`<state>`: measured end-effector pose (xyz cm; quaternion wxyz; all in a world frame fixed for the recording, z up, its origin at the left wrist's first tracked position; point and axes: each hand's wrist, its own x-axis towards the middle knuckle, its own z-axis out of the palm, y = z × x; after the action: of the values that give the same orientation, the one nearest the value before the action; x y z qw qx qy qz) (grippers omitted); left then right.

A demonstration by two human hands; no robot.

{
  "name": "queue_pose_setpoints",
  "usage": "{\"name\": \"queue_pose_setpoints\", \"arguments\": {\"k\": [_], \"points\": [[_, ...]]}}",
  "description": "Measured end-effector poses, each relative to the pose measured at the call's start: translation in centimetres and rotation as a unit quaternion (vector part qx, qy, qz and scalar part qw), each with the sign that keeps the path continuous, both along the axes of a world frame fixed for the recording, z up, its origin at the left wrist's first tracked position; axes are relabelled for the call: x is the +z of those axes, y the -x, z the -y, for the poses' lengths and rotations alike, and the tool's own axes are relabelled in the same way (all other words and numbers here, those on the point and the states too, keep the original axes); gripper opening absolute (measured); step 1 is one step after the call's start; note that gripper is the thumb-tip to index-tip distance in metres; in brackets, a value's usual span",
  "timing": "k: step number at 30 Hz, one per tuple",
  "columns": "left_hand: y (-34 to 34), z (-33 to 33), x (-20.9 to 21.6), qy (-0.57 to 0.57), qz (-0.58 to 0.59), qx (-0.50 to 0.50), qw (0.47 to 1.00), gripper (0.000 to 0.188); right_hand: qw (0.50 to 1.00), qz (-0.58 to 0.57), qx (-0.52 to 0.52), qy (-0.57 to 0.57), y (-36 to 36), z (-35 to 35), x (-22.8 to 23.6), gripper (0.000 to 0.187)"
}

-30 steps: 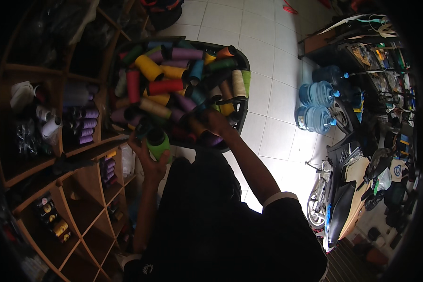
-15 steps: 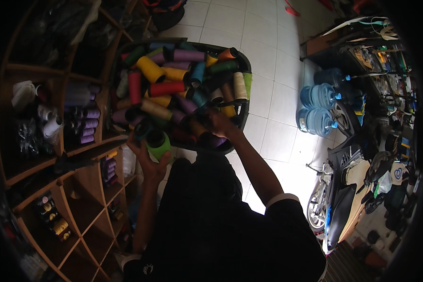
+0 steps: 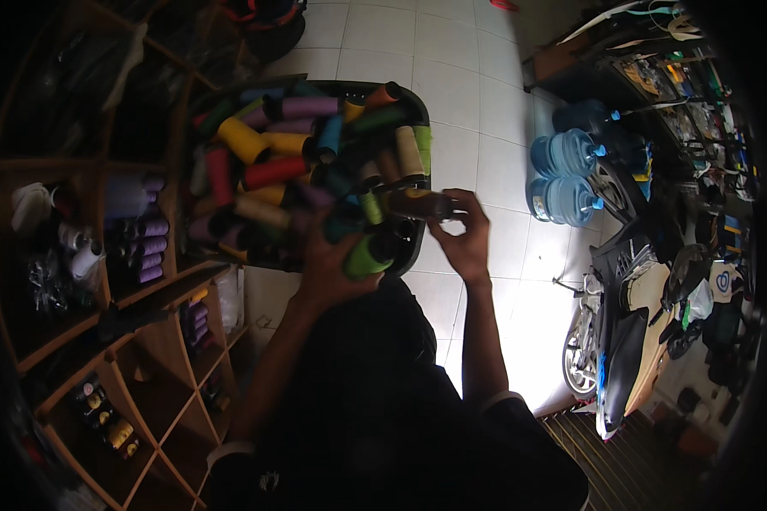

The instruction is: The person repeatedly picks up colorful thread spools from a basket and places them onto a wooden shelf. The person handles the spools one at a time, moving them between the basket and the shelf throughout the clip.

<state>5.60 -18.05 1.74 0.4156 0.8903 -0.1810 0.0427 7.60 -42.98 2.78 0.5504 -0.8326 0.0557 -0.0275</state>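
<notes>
Over the near side of a black basket full of coloured thread spools, my left hand is closed around a bright green thread spool. A dark teal spool also sits against its fingers. My right hand pinches one end of a dark brown thread spool at the basket's right rim. The brown spool lies roughly level, its other end toward the pile. Red, yellow and purple spools lie heaped in the basket. Motion blurs my left fingers.
Wooden cubbyhole shelves stand along the left, with purple spools and wrapped items inside. To the right, past white floor tiles, are blue water jugs and a motorbike. A dark bag lies beyond the basket.
My right hand has come up from among the spools and moved right, now with the brown spool. My left hand has moved right with the green and teal spools. The view has shifted slightly.
</notes>
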Motion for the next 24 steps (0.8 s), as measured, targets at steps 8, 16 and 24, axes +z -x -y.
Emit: {"name": "queue_pose_setpoints", "arguments": {"k": [8,16,24], "points": [[-2.4,5.1,-7.8,-0.246,-0.081,-0.11,0.959,0.071,0.985,0.059,-0.162,-0.001,2.4,4.7,3.2,0.047],[-1.3,5.0,-8.2,-0.214,-0.09,-0.062,0.971,0.063,0.985,0.047,-0.164,-0.018,3.9,4.0,3.6,0.047],[-2.7,6.2,-8.1,-0.194,0.013,-0.051,0.98,0.047,0.987,0.101,-0.126,-0.018,1.8,3.0,5.4,0.048]]}}
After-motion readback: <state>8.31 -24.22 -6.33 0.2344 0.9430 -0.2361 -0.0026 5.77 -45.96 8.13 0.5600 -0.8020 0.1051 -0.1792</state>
